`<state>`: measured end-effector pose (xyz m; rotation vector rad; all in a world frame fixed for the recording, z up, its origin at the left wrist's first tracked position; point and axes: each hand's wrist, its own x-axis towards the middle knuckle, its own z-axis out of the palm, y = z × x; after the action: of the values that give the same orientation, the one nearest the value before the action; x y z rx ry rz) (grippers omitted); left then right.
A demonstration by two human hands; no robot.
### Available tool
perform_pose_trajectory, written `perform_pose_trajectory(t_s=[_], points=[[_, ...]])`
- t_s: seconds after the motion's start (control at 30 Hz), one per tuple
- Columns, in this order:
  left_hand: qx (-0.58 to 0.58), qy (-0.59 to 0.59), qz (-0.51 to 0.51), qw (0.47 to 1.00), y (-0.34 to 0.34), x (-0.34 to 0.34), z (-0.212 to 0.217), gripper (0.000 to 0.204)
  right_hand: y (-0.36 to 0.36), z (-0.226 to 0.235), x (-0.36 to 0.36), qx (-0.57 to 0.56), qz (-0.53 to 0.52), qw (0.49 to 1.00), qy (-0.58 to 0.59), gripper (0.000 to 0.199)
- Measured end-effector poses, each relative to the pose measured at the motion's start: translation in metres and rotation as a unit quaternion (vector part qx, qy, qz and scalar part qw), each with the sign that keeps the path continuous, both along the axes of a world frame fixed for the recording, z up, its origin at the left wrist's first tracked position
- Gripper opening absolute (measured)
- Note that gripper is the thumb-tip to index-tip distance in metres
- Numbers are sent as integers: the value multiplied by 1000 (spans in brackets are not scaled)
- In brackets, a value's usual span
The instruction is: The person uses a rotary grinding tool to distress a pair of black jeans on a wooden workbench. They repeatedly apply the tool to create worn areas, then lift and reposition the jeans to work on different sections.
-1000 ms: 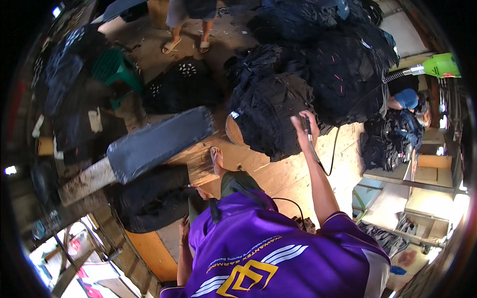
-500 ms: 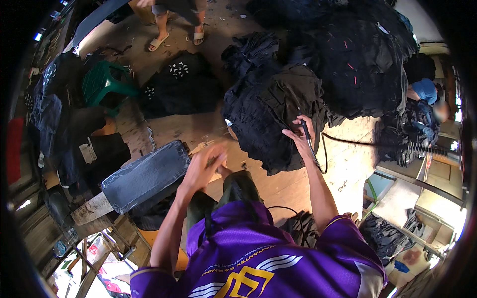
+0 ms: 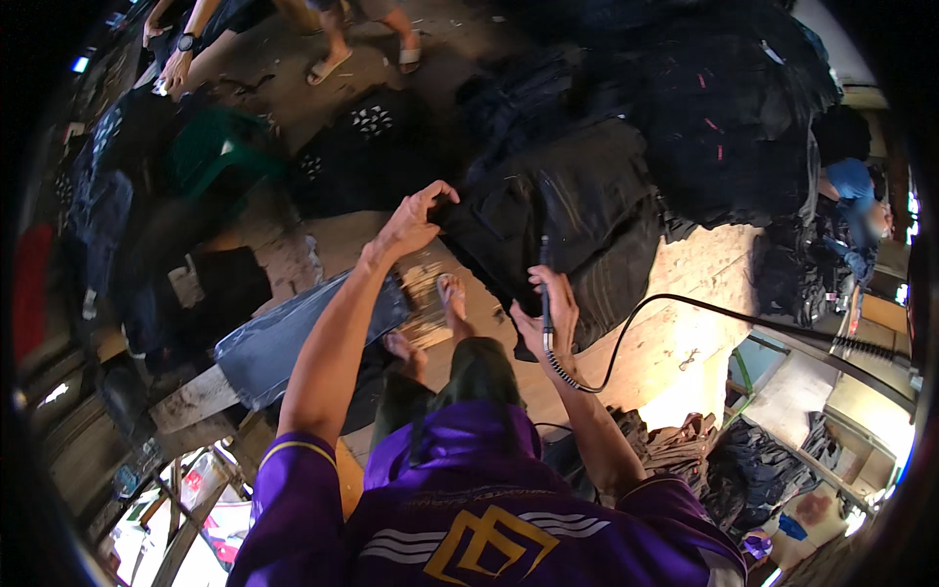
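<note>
A black garment (image 3: 587, 230) lies spread on the pile in front of me, its near edge hanging toward my feet. My left hand (image 3: 416, 220) is closed at the garment's left corner, thumb and fingers pinching the dark cloth. Lower on the right, my right hand (image 3: 553, 318) holds a slim, pen-shaped corded handpiece (image 3: 546, 284) upright, its tip against the dark cloth in the picture. The fingers of that hand also lie along the garment's near edge. From the handpiece a black cable (image 3: 675, 296) loops down and runs off to the right.
A grey padded board (image 3: 303, 338) stands at my left, near a green stool (image 3: 220, 147). Large heaps of black clothing (image 3: 724, 127) fill the far right. Another person's legs (image 3: 337, 39) and a watch-wearing arm (image 3: 186, 44) show at the far left. My feet (image 3: 453, 298) are below the cloth.
My left hand has moved up and right from beside the board onto the garment's corner. My right hand has come left and down with the handpiece. The garment now lies flatter and more spread.
</note>
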<state>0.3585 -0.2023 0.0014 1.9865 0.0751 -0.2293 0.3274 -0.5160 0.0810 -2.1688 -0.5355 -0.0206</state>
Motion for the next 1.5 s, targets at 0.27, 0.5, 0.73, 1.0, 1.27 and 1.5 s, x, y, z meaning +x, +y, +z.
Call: perform_pose_trajectory(t_s=[0.27,0.5,0.73,1.0,1.27,1.5], points=[[-13,-79,138,987,165,-212,19,69,178,27,-186,128,125,979,102,45],[248,-127,461,842,263,-422,36,49,306,60,-271,244,308,903,173,43],[351,151,552,741,120,-442,22,127,275,-23,-138,82,230,970,-16,59],[265,177,607,728,157,-452,61,95,296,-50,-142,49,222,971,-77,62],[-253,192,555,769,178,-444,69,74,321,-49,-138,9,246,966,-81,72],[-401,-44,605,686,203,-480,73,65,366,-58,-158,-43,291,954,-67,79]])
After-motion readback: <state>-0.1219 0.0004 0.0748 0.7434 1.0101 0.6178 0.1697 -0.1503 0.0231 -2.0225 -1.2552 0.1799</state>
